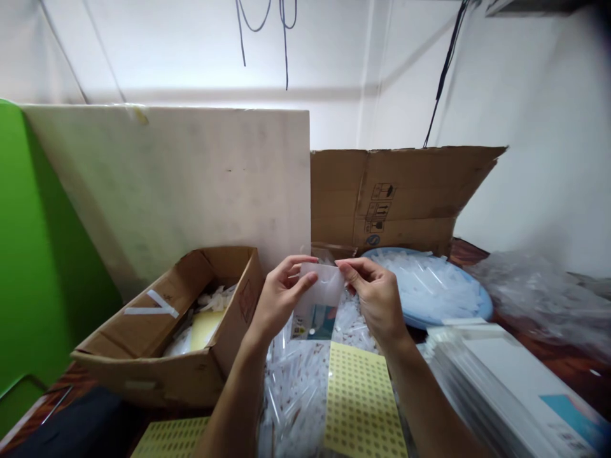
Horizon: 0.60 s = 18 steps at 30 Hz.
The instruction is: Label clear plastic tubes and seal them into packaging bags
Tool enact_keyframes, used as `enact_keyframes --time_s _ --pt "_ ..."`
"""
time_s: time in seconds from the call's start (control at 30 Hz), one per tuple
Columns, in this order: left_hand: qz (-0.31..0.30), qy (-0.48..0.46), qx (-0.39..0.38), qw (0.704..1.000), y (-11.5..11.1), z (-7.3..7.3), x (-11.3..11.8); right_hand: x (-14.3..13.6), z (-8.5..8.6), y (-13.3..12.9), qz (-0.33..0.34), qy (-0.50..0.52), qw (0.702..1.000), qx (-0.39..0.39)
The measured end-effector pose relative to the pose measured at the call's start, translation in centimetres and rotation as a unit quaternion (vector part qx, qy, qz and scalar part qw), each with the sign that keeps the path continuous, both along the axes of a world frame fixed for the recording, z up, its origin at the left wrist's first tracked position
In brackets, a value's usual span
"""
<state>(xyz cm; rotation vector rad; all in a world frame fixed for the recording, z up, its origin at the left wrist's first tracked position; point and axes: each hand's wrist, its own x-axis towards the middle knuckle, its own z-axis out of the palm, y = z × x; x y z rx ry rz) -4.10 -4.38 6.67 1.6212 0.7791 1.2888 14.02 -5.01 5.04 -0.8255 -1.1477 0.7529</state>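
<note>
While the printed packet (323,289) lay between them mid-frame, long axis running downward, the left hand (280,294) and right hand (382,298) pinched its upper edges, equally near.

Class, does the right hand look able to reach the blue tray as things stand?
Probably yes: the blue tray sits beside the right hand, seemingly unobstructed, though that hand pinches a white packet.

Bright wall glow behind, dimmer foreground, dark upper-right corner, stretched edges, slight softness
</note>
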Motion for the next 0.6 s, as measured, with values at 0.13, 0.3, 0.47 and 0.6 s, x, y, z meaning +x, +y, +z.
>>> enact_keyframes --time_s 0.13,0.3,0.47,0.6 --pt "0.046 -0.038 -0.007 0.998 -0.1 -0.1 0.9 -0.1 0.0 0.0 -0.011 0.003 1.0 0.003" --pt "0.072 -0.057 -0.006 0.996 -0.1 -0.2 1.4 -0.1 -0.3 0.2 -0.02 0.024 1.0 -0.004" --pt "0.113 -0.033 0.045 0.992 0.2 -0.3 1.3 0.1 -0.2 0.2 -0.034 0.045 0.998 0.012" --pt "0.056 -0.003 -0.013 0.998 0.5 -1.0 1.8 0.0 0.1 -0.2 -0.044 0.04 0.998 0.018"
